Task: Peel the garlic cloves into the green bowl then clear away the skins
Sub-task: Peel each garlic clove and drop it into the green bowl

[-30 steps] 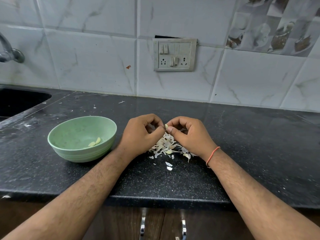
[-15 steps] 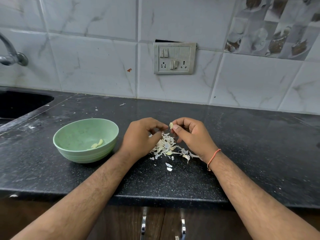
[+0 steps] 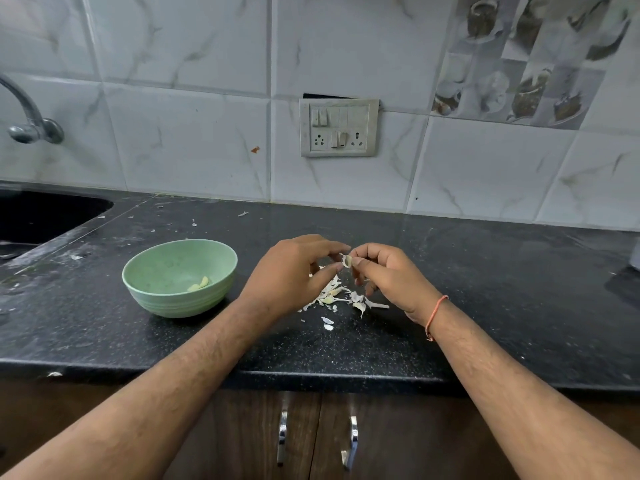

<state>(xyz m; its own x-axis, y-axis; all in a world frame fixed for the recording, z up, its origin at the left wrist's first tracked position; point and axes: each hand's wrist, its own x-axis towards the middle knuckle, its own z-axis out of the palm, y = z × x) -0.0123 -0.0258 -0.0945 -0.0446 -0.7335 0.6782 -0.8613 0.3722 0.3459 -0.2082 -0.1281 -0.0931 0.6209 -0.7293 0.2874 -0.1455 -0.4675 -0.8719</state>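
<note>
A green bowl point(image 3: 157, 271) stands on the black counter point(image 3: 485, 289), left of my hands, with two peeled cloves point(image 3: 200, 284) inside. My left hand point(image 3: 289, 277) and my right hand point(image 3: 388, 275) meet above a heap of garlic skins and cloves point(image 3: 341, 296). Both hands pinch one pale garlic clove point(image 3: 347, 260) between their fingertips, with papery skin hanging from it. Loose skin flakes point(image 3: 327, 323) lie nearer the counter's front edge.
A dark sink point(image 3: 38, 216) with a metal tap point(image 3: 29, 123) is at the far left. A switch and socket panel point(image 3: 338, 128) sits on the tiled wall. Cupboard doors with metal handles point(image 3: 282, 436) are below the counter edge. A dark object point(image 3: 627, 285) shows at the right edge.
Both hands have lifted a little off the heap with the clove. More of the clove and its loose skin shows between the fingertips. The camera has tilted down slightly.
</note>
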